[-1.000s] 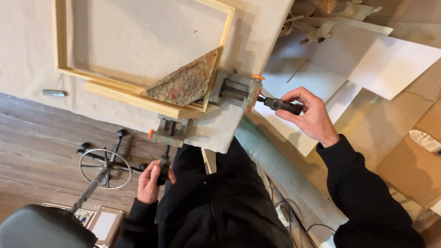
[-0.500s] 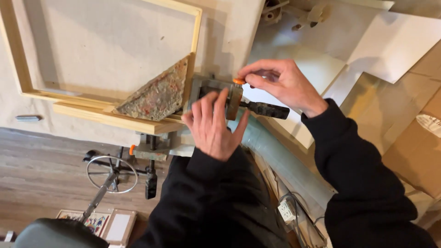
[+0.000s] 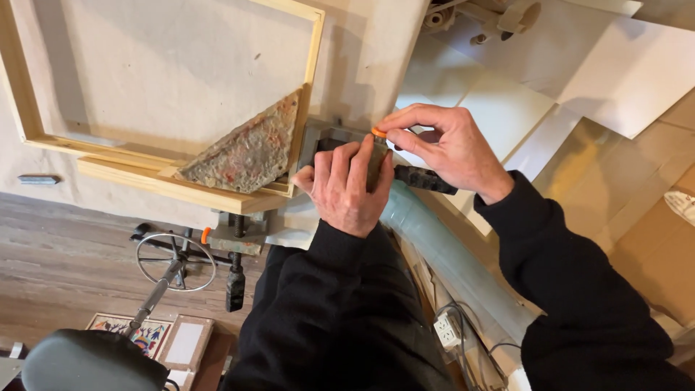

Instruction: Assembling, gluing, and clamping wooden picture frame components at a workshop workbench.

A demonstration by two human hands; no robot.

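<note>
A pale wooden frame (image 3: 184, 190) lies on a cloth-covered table, with a paint-stained triangular piece (image 3: 246, 156) in its near corner. A grey metal corner clamp (image 3: 318, 137) grips that corner. My left hand (image 3: 347, 185) lies over the clamp's body, fingers pressing down on it. My right hand (image 3: 445, 148) pinches a small orange tab (image 3: 378, 132) on the clamp between thumb and forefinger. The clamp's black handle (image 3: 426, 180) sticks out under my right palm. A second screw with a black handle (image 3: 235, 288) hangs below the frame corner, untouched.
White boards (image 3: 507, 101) and brown cardboard (image 3: 651, 246) lie to the right. A rolled grey-green tube (image 3: 449, 253) runs along the table edge. Below are a wooden floor, a stool's wheel base (image 3: 176, 262), a black seat (image 3: 90, 362), framed pictures (image 3: 156, 337) and a power strip (image 3: 445, 331).
My left hand left the lower clamp handle and came up onto the corner clamp. My right hand slid off the black handle to pinch the orange tab. The view shifted closer.
</note>
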